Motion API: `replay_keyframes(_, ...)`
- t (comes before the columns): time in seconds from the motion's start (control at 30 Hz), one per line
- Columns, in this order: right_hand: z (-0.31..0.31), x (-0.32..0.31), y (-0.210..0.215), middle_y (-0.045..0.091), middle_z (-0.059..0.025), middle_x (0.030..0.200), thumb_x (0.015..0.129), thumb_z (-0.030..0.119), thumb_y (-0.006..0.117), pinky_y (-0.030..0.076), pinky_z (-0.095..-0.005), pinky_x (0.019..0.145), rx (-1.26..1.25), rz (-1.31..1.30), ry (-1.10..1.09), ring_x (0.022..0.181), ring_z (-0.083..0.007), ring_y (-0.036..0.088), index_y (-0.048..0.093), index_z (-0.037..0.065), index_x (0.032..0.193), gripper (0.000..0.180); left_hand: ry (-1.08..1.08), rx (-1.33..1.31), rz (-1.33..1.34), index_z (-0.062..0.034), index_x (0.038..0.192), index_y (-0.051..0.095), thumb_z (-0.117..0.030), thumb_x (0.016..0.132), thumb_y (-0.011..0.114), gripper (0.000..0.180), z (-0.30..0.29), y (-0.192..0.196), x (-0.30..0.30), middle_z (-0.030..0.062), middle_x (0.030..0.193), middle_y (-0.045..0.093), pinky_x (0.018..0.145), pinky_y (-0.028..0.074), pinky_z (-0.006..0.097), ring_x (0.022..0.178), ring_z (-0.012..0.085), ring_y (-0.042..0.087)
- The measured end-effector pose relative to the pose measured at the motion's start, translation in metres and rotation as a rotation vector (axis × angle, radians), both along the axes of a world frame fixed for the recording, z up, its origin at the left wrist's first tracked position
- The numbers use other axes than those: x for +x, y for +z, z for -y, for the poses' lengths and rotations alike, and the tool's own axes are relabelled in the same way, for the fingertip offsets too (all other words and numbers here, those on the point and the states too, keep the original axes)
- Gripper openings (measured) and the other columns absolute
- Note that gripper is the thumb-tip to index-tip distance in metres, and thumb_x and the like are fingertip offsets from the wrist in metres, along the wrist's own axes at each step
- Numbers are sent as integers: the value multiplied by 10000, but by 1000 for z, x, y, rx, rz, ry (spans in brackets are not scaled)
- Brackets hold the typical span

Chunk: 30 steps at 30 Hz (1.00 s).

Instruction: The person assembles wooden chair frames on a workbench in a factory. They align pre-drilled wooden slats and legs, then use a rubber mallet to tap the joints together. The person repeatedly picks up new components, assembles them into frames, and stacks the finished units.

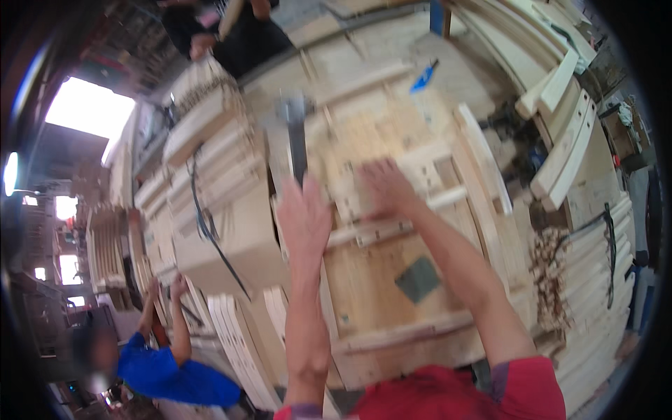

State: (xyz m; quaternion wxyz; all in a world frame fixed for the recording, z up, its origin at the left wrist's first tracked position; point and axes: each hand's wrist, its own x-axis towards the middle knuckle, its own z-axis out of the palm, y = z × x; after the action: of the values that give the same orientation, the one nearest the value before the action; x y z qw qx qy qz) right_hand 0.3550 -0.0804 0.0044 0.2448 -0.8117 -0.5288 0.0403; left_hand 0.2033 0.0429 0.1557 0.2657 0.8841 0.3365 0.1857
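My left hand point(304, 218) is wrapped round the handle of a hammer point(298, 136), its dark metal head pointing away from me. My right hand point(385, 187) lies on the pale wooden pieces of a frame, fingers stretched out and slightly blurred; whether they grip an edge is hard to see. Under both arms is this wooden frame point(392, 337), made of rails and slats with dark holes, on a plywood board point(364, 280). A dark green square sheet point(418, 280) rests on the board inside the frame.
A blue-handled tool point(423, 78) lies farther up the bench. Stacked wooden parts point(210, 154) stand left, bundled sticks point(584, 280) right. A black strap point(210, 231) hangs over the left stack. A person in blue point(168, 371) works lower left, another person in black point(248, 45) beyond the bench.
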Motion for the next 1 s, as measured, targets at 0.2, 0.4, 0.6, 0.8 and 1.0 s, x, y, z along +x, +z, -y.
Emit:
replay_keyframes(0.2, -15, -7, 9, 557, -140, 1302, 503, 600, 870, 310, -466, 1173, 74, 35, 26, 1282, -336, 479, 544, -5, 1339, 1082, 46, -120, 145, -15, 958, 561, -215, 1016, 531, 211, -3, -4, -38, 181, 759, 539, 617, 468, 455, 710, 395, 575)
replay_keyframes(0.4, -5, 4, 11, 553, -136, 1324, 535, 619, 857, 281, -474, 1198, -62, 16, -8, 1320, -332, 458, 525, 2, 1375, 1094, 284, -146, 336, -2, 970, 552, -215, 1032, 500, 228, -10, 3, -42, 155, 735, 549, 613, 459, 423, 670, 341, 572)
replay_keyframes(0.6, -17, -2, 2, 560, -163, 1358, 508, 687, 853, 326, -475, 1152, -38, 119, 32, 1300, -350, 488, 523, 6, 1387, 1160, 234, -44, 63, -45, 914, 565, -381, 1092, 418, 408, -76, -17, -38, 113, 681, 567, 537, 463, 370, 564, 240, 566)
replay_keyframes(0.8, -8, -8, 8, 514, -203, 1467, 560, 691, 843, 251, -508, 1227, 37, 21, 18, 1431, -383, 406, 503, 12, 1447, 1168, -36, -571, 430, -82, 799, 536, -430, 1068, 518, 440, 2, 60, -154, 11, 609, 494, 413, 364, 275, 451, 100, 471)
replay_keyframes(1.0, 92, -71, 27, 455, -259, 1517, 758, 402, 854, 298, -503, 1208, 165, -197, -434, 1418, -426, 409, 446, -44, 1478, 940, -431, -889, -455, -36, 1016, 639, -462, 992, 650, 426, 141, -73, -310, 133, 715, 607, 648, 480, 422, 671, 249, 573)
